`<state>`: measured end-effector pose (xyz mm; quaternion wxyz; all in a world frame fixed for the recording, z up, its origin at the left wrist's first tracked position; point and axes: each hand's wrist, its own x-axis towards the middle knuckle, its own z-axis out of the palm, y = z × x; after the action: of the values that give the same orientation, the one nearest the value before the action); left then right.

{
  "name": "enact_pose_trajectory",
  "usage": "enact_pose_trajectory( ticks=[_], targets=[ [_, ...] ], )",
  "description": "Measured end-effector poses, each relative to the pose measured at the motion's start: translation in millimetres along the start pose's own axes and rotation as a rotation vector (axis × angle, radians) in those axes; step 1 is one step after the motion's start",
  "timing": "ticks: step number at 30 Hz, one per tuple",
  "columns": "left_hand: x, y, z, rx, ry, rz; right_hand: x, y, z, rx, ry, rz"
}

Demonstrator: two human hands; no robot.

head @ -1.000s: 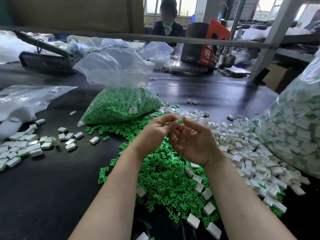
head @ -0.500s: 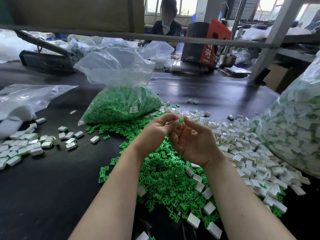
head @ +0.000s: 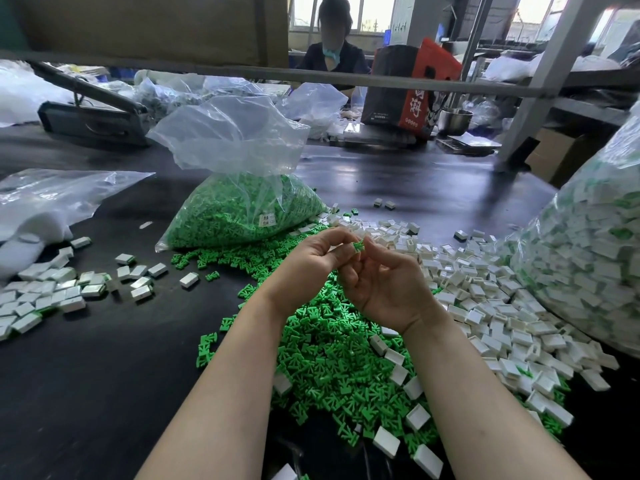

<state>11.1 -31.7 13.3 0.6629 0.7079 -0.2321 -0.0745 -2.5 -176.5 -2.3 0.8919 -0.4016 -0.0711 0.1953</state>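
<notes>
Grip: the left hand [head: 311, 268] and right hand [head: 388, 289] both pinch one green clip [head: 358, 245] at the fingertips, just above the green pile [head: 332, 358] on the counter [head: 104, 375]. Looks like the lining-up step. Next it probably needs one of the white shells [head: 485, 306] right of that pile.

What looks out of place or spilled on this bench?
Nothing looks damaged. White shells lie scattered through the loose green pile, mixing the two parts. Two stray shells sit apart behind the heaps. The green clip is pinched between left hand and right hand.
</notes>
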Motion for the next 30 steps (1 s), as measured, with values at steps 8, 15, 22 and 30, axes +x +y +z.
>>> enact_pose_trajectory(
  ticks=[8,15,22,30],
  targets=[
    [-0.7,2.0,-1.0,-0.001,-0.018,-0.003,-2.4,-1.9,1.9,-0.017,-0.013,0.008],
    [-1.5,1.1,-2.5,0.036,-0.027,-0.014,-4.1,-2.7,3.0,-0.012,-0.016,0.024],
    [0.8,-3.7,-5.1,-0.015,-0.004,-0.038,-2.1,0.1,5.4,-0.076,0.002,0.041],
    [2.2,-3.7,-14.1,0.052,0.044,-0.03,0.1,-15.2,7.7,-0.54,0.238,0.04]
  ],
)
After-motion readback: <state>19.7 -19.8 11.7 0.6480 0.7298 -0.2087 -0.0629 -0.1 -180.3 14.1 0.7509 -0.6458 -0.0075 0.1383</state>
